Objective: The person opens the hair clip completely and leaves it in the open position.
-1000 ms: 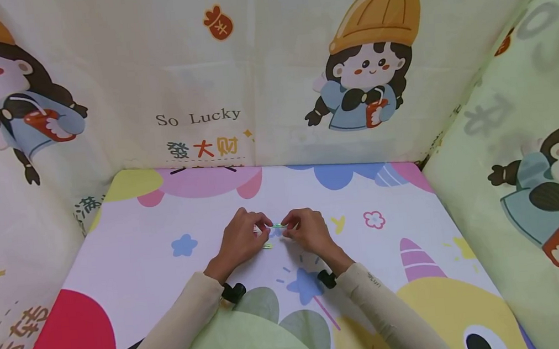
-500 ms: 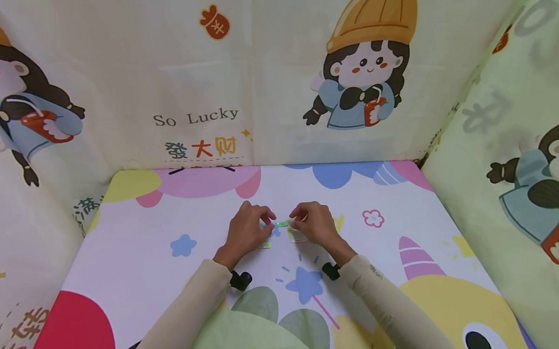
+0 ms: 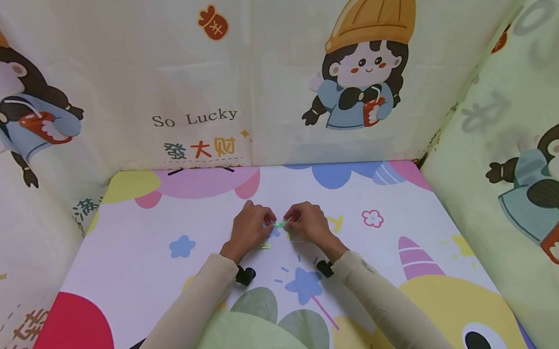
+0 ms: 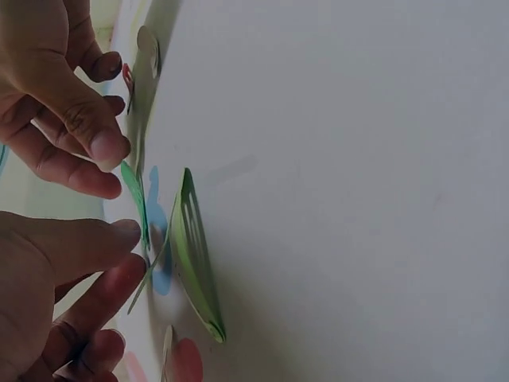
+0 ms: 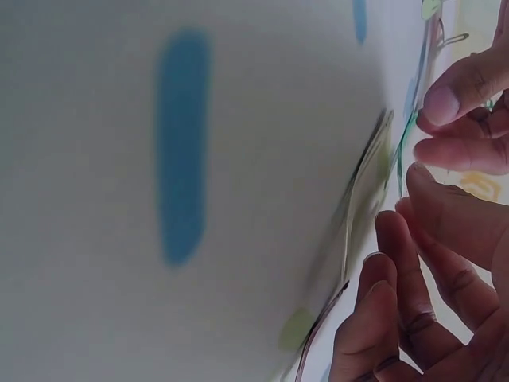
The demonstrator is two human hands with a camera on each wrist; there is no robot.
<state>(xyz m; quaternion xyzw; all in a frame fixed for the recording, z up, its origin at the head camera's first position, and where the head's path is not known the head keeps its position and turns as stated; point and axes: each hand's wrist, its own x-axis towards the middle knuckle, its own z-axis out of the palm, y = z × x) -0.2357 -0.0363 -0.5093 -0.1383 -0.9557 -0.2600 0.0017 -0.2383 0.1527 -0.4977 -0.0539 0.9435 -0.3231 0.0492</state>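
Observation:
A slim green hair clip [image 3: 280,225] is held up between both hands, over the middle of the table. My left hand [image 3: 251,227] pinches one end of it between thumb and fingertip. At the other end, the thumb and index finger of my right hand [image 3: 309,224] close on its tip. Fingers cover parts of the clip in every view. A lighter green clip with long slits [image 4: 199,259] lies on the table just below my left hand. Pale, thin clips [image 5: 359,191] lie beneath my right hand, partly hidden in the head view.
The white table [image 3: 137,253] carries printed coloured shapes, including a blue star [image 3: 303,286]. Printed cloth walls [image 3: 277,86] enclose its back and both sides. In the left wrist view a pale oval piece [image 4: 149,49] lies past the right hand.
Both hands first shifted a little to the right with the green clip. Over the last half second my right hand has come left, closer to my left hand.

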